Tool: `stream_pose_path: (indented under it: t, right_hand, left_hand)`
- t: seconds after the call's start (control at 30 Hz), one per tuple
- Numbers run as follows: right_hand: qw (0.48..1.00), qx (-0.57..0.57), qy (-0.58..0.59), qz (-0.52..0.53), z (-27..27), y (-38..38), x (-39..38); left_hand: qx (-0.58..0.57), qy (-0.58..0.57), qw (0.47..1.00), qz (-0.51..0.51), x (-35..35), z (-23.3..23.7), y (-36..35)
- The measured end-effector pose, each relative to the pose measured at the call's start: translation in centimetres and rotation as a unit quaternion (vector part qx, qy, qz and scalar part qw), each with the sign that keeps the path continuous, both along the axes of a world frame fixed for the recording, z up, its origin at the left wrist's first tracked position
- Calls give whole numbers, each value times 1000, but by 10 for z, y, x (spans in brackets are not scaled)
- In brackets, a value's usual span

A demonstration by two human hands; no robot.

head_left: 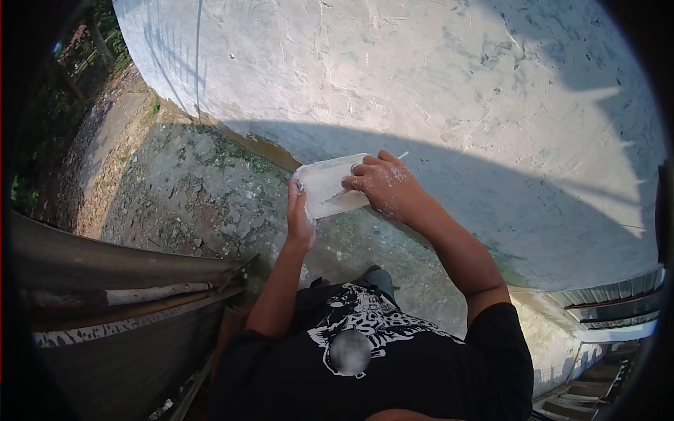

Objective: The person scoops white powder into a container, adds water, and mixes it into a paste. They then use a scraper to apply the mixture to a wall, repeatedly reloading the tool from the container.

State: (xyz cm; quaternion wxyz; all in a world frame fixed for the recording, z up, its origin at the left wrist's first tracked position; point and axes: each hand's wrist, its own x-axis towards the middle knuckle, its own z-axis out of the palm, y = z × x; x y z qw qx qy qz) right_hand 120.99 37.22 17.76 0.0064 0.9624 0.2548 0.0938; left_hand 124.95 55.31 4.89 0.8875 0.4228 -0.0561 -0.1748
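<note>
My left hand (302, 219) grips a white rectangular plastic tub (331, 200) by its left end, thumb along the rim. White paste coats the inside of the tub and smears its edges. Over the tub's right side, my right hand (388, 188) is closed with its fingers bent, and white specks dot its back. A thin pale tip (403, 155) sticks out beyond the knuckles; the rest of that item is hidden by the hand, so its kind cannot be told.
A wall (393, 77) with rough whitish plaster rises in front, partly in shadow. Broken concrete ground (203, 189) runs along its foot. Corrugated sheets (112, 256) and poles stand close on the left. Plants (35, 140) grow at the far left.
</note>
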Motion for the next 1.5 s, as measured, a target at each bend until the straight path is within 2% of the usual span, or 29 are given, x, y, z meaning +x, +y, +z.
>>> stream_pose_path:
  t: [0.13,0.23,0.33,0.43,0.5,0.63,0.7,0.8,1.0,1.1,1.13,1.2,1.3,1.33,1.4,1.5]
  right_hand:
    - [999,2,51,-4,0,7,-6]
    - [1000,-12,12,-19,-12,15,2]
    - [996,46,-44,-62,-12,16,4]
    - [999,44,-17,-21,-17,16,0]
    - [999,15,46,16,-14,12,-3]
    - [998,55,6,20,5,4,-8]
    - [999,6,25,28,6,8,-11]
    - [997,12,70,7,-9,22,-8]
    - [995,81,-53,-35,-10,25,-3]
    - [996,40,-74,5,-23,27,-1]
    - [996,40,-77,4,-21,25,-2]
    - [999,14,27,18,-12,19,-4]
    - [997,68,17,9,7,12,-7]
    - [998,68,17,10,6,13,-6]
    - [998,24,-54,-28,-2,17,-4]
    - [1000,17,-25,-2,-17,22,-5]
  left_hand:
    - [4,20,1000,17,-2,3,0]
    - [11,26,999,30,-3,-7,-5]
    - [14,5,1000,22,-8,-1,-7]
    - [-28,8,999,31,-5,-7,-7]
    - [-30,7,999,22,-5,-5,-5]
    - [-21,-12,1000,-2,-3,-6,-2]
    - [-17,-8,1000,-3,-4,-4,-2]
    - [-14,-14,1000,-7,-4,-9,-2]
    - [2,11,1000,4,-3,4,3]
    - [-2,4,1000,-9,1,-3,3]
    - [-6,10,1000,-9,2,-3,3]
    - [10,-3,1000,-17,0,-2,5]
    - [19,-14,1000,-17,-2,-3,4]
    - [13,-16,1000,-11,-3,-3,3]
    - [22,-20,999,-19,-2,-2,4]
    - [30,-17,999,-31,-2,4,3]
